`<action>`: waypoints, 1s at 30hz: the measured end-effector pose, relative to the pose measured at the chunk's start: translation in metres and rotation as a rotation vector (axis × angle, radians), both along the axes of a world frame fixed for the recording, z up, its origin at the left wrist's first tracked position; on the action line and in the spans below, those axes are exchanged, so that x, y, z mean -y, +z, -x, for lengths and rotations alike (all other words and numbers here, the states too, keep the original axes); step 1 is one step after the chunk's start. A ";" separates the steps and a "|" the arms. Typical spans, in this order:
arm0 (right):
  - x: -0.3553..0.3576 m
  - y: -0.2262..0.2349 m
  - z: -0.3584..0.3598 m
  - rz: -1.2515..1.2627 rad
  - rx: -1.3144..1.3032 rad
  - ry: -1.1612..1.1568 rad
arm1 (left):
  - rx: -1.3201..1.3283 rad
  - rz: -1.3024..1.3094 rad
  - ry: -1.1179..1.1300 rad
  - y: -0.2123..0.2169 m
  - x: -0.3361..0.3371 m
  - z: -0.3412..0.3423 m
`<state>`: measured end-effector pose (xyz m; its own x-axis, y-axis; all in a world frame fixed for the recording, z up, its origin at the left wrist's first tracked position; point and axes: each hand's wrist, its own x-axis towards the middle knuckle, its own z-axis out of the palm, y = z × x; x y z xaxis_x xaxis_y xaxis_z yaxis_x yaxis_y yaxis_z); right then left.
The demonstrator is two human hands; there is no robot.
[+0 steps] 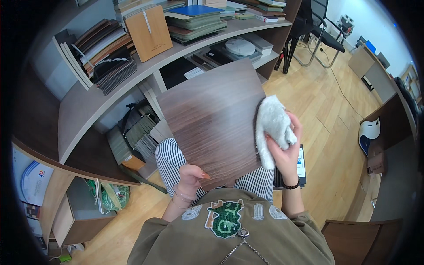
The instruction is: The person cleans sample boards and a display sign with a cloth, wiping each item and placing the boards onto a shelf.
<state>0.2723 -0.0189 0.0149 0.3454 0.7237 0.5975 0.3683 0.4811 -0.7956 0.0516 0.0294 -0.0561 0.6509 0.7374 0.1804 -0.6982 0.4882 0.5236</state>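
Note:
A dark brown wood-grain board (pixel 212 119) lies tilted over my lap, its far edge up against the shelf unit. My left hand (pixel 190 179) is closed on its near left corner, the thumb on top and the other fingers hidden beneath. My right hand (pixel 288 148) grips a fluffy white cloth (pixel 272 119) at the board's right edge. The cloth drapes along that edge, partly over the side. Below the board, my striped trouser legs (pixel 169 157) show.
Ahead is a curved shelf unit (pixel 152 66) with stacked folders (pixel 194 22), an upright wooden box file (pixel 148 33) and leaning binders. An open drawer (pixel 88 216) stands at the lower left. Chairs (pixel 324 42) are at the far right; a dark device (pixel 301 165) lies by my right wrist.

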 end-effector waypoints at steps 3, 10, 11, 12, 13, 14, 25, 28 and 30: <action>0.006 -0.003 0.001 0.035 -0.261 0.070 | 0.085 -0.010 0.025 0.005 0.004 -0.006; 0.024 -0.020 -0.025 -0.062 -0.926 0.157 | 0.120 0.183 0.165 0.001 0.009 -0.005; 0.026 -0.019 -0.028 -0.079 -1.067 0.244 | 0.168 0.196 0.131 0.002 0.009 -0.004; 0.028 -0.019 -0.028 -0.097 -1.207 0.332 | 0.215 0.209 0.096 0.004 0.010 -0.004; 0.029 -0.033 -0.020 -0.061 -1.057 0.314 | 0.263 0.219 0.054 0.009 0.011 -0.008; 0.029 -0.057 -0.006 -0.024 -0.910 0.293 | 0.262 0.217 0.048 0.007 0.012 -0.013; -0.014 -0.029 -0.012 0.000 -0.981 0.241 | -0.116 -0.052 0.047 -0.008 0.034 -0.035; -0.011 -0.029 -0.016 -0.036 -1.041 0.234 | -0.249 -0.004 -0.045 -0.024 0.026 -0.030; 0.008 -0.029 0.010 -0.013 -1.102 0.357 | -0.313 0.021 -0.093 -0.026 0.022 -0.026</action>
<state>0.2622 -0.0267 -0.0143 0.4607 0.8810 0.1078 -0.6802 0.4284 -0.5948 0.0776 0.0075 -0.0817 0.7370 0.6737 -0.0539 -0.4568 0.5553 0.6950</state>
